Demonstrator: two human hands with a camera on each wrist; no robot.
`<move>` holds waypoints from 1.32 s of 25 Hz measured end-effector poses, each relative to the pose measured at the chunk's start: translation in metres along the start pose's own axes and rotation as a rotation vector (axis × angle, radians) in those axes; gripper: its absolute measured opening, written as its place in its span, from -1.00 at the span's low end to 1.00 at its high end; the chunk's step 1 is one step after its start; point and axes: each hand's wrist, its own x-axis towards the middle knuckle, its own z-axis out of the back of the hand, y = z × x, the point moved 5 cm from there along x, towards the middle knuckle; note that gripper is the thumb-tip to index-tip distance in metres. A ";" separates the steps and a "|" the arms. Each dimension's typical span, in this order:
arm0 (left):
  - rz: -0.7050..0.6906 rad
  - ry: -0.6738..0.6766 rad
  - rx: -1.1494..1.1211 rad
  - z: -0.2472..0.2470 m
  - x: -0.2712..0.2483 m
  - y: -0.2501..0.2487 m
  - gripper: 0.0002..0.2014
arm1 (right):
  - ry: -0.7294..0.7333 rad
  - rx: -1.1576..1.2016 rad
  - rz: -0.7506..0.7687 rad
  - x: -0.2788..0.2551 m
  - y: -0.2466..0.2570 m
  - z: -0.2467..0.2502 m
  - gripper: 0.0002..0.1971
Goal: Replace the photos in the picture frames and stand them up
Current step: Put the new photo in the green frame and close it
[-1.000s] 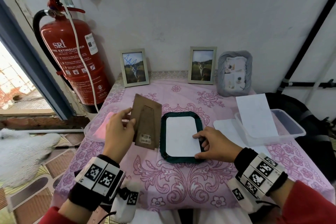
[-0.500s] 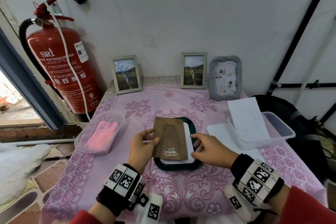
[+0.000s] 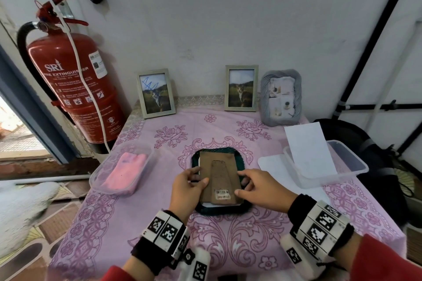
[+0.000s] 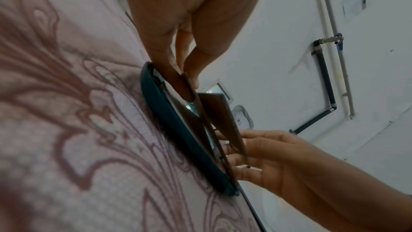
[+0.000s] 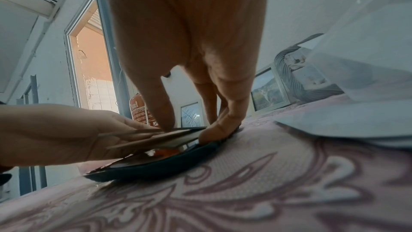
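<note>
Both my hands, left hand [image 3: 187,186] and right hand [image 3: 260,188], pinch the cardboard backing [image 3: 219,178] over the green frame [image 3: 245,207]; not seated, frame unstood.

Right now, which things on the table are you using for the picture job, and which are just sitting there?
For the job:
- dark green frame, face down
- brown backing board, held by the left hand and right hand
- white photo underneath

Just sitting there:
- fire extinguisher
- tub with pink cloth
- clear tub with paper
</note>
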 end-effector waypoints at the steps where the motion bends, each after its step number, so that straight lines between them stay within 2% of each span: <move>1: -0.012 0.000 0.030 -0.001 0.000 0.000 -0.58 | 0.001 -0.011 0.009 0.000 0.001 0.000 -0.40; 7: -0.181 -0.083 0.547 0.006 -0.002 -0.007 -0.54 | 0.027 -0.095 0.033 -0.002 0.002 -0.002 -0.42; 11: -0.114 -0.059 0.740 0.009 0.002 -0.005 -0.50 | 0.000 -0.110 0.012 0.000 0.004 -0.001 -0.42; 14: -0.079 -0.008 0.773 0.007 0.004 -0.003 -0.53 | 0.016 -0.135 0.002 0.003 0.007 -0.002 -0.45; 17: -0.064 0.023 0.799 0.006 0.005 -0.001 -0.53 | 0.051 -0.180 0.013 0.006 0.010 -0.002 -0.63; 19: -0.060 0.038 0.833 0.005 0.005 0.000 -0.52 | 0.069 -0.185 0.015 0.007 0.012 0.000 -0.68; 23: -0.051 -0.054 0.817 0.014 0.004 -0.001 -0.60 | 0.067 -0.119 -0.034 0.009 0.010 0.004 -0.63; 28: -0.064 -0.024 0.821 0.017 0.005 0.002 -0.68 | 0.068 -0.167 -0.076 0.014 0.009 0.007 -0.74; 33: -0.100 -0.064 0.747 0.028 0.025 -0.014 -0.67 | -0.074 -0.158 -0.103 0.035 0.014 0.036 -0.83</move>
